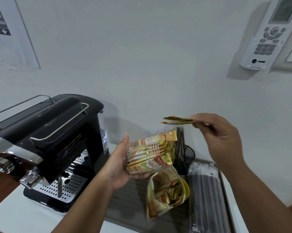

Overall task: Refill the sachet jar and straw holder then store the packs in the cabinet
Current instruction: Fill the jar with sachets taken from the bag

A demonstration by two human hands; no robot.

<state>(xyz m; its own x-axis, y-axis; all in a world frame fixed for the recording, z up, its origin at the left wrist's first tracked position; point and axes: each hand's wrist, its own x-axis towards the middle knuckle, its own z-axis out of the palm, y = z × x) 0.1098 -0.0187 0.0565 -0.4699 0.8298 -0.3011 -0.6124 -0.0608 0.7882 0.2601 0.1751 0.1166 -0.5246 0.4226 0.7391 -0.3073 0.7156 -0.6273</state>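
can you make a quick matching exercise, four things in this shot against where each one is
Things:
1. clear sachet jar
2. loose sachets
3. open sachet pack
4. straw pack

Places:
A. pinched in the right hand
B. flat on the tray's right side
C. held tilted in the left hand
D. on the tray, below the jar

Pairs: 1-C, 2-A, 3-D, 4-B

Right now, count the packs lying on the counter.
2. The opened sachet pack lies below the jar held in the left hand; the straw pack lies to its right. Others may be out of view.
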